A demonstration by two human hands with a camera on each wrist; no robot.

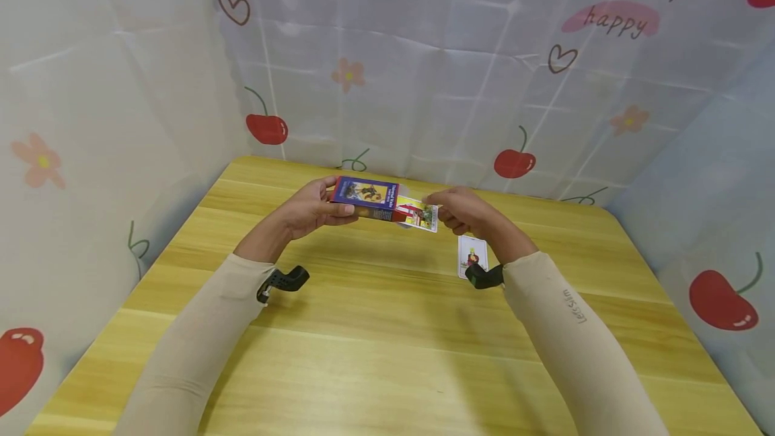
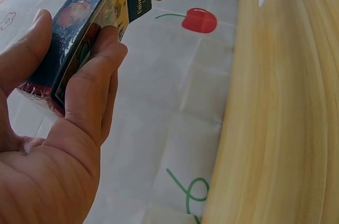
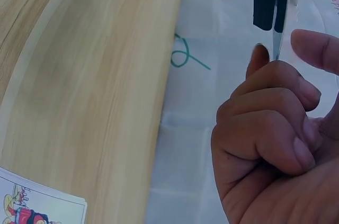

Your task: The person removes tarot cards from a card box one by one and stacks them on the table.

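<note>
My left hand (image 1: 317,207) grips a dark blue and red tarot deck box (image 1: 366,192), thumb along one side and fingers under the other. The box is off the table, its end facing right. A tarot card (image 1: 424,215) with a yellow and red picture sticks out of that end. At the card's outer corner, my right hand (image 1: 463,212) pinches it between thumb and index finger, the other fingers curled into the palm. In the right wrist view the dark box flaps (image 3: 269,1) hang above these fingers. Most of the box's inside is hidden.
Another tarot card (image 1: 472,249) lies face up on the wooden table (image 1: 363,355), below the right wrist and partly covered by the black wrist mount (image 1: 484,276). A printed curtain (image 1: 412,86) with cherries and flowers closes off the back and sides.
</note>
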